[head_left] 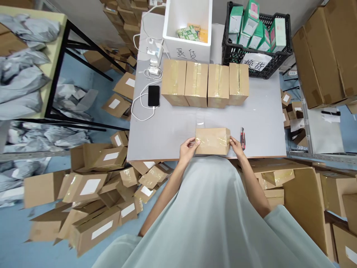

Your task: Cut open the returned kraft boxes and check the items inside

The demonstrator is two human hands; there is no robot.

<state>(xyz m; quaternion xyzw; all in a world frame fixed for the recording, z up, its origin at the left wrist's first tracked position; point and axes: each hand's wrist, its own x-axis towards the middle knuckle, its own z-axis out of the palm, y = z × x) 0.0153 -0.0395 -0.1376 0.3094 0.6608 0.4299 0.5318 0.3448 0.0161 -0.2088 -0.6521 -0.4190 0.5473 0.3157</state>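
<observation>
A small taped cardboard box [212,140] lies at the front edge of the grey table [178,126], right in front of my body. My left hand [188,150] grips its left end, thumb on the near side. At the opposite end, my right hand [236,146] pinches the box's right edge between thumb and fingers. Just right of that hand lies a red and black box cutter [243,139]. Farther back, several similar taped cardboard boxes [196,83] stand side by side in a row.
Behind the row are a white foam bin [187,50] and a black crate [256,61] of green-white boxes. A phone [154,96] on a white cable lies at left. Discarded cartons [92,186] cover the floor left; a large open carton [301,201] stands right.
</observation>
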